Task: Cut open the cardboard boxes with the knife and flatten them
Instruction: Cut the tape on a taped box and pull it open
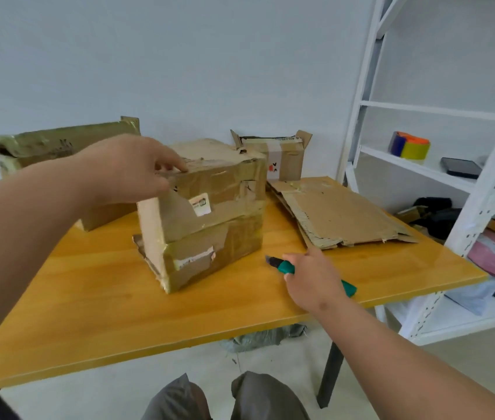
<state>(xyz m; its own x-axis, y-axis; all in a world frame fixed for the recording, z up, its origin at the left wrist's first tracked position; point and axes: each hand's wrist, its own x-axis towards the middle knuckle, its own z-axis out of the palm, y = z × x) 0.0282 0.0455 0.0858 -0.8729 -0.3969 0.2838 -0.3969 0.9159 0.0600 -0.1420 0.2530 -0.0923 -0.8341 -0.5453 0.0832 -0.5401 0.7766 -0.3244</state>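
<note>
On the yellow wooden table (94, 301), a taped cardboard box (206, 213) stands near the middle, its brown tape torn in places and a small label on its front. The left hand (128, 168) rests on the box's top left edge, fingers curled over the rim and thumb against the side. Just right of the box, the right hand (312, 277) grips the green knife (285, 266), fingers wrapped round the handle, the blade end pointing toward the box and close above the tabletop. A stack of flattened cardboard (340, 213) lies at the table's far right. 2 more boxes sit at the back: a wide box (43, 150) at the left and a small open box (282, 159) behind the middle one. A white shelf (422, 165) stands to the right, holding rolls of tape (409, 145).
</note>
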